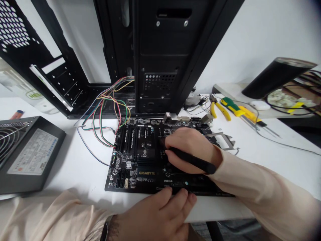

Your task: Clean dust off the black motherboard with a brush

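Note:
A black motherboard (147, 157) marked GIGABYTE lies on the white table. My right hand (189, 149) is closed around a black pen-like tool (193, 160) over the board's middle; the tool's tip is hidden by my fingers. At the board's front edge rests my left hand (160, 212), its fingers bent over the edge and somewhat apart, with nothing seen in them. Thin coloured wires (101, 110) run from the black computer case (160, 57) to the left side of the board.
A grey power supply (50, 167) sits at the left. Behind on the right are yellow-handled pliers (220, 108), a green-and-yellow screwdriver (232, 106) and a metal bracket (223, 140). A black cylinder (278, 77) and cables are at the far right.

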Action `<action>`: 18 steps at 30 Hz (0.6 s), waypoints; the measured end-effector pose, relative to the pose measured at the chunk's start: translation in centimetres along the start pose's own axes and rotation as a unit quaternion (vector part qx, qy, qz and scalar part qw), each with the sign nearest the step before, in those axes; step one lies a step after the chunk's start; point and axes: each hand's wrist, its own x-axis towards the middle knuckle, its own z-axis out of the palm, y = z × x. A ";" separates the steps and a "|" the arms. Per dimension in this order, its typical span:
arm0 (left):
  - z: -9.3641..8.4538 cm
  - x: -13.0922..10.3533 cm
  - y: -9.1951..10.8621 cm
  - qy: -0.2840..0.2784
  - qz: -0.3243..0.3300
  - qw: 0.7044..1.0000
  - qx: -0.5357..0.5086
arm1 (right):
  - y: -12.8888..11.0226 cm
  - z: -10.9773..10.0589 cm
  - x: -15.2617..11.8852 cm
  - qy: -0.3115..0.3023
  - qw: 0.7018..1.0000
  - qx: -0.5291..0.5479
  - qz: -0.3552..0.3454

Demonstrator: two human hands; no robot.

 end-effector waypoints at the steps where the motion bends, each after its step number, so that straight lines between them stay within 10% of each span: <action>1: 0.0 0.0 0.0 0.003 -0.001 1.000 0.000 | -0.1 0.0 -0.1 0.007 1.000 -0.010 0.000; 7: 0.1 0.0 0.0 -0.009 0.005 1.000 -0.003 | -0.5 -0.2 -0.2 0.136 0.990 0.018 -0.013; 18: -0.2 0.0 0.0 -0.002 -0.006 1.000 -0.005 | -0.3 0.1 0.1 0.043 0.995 0.065 -0.065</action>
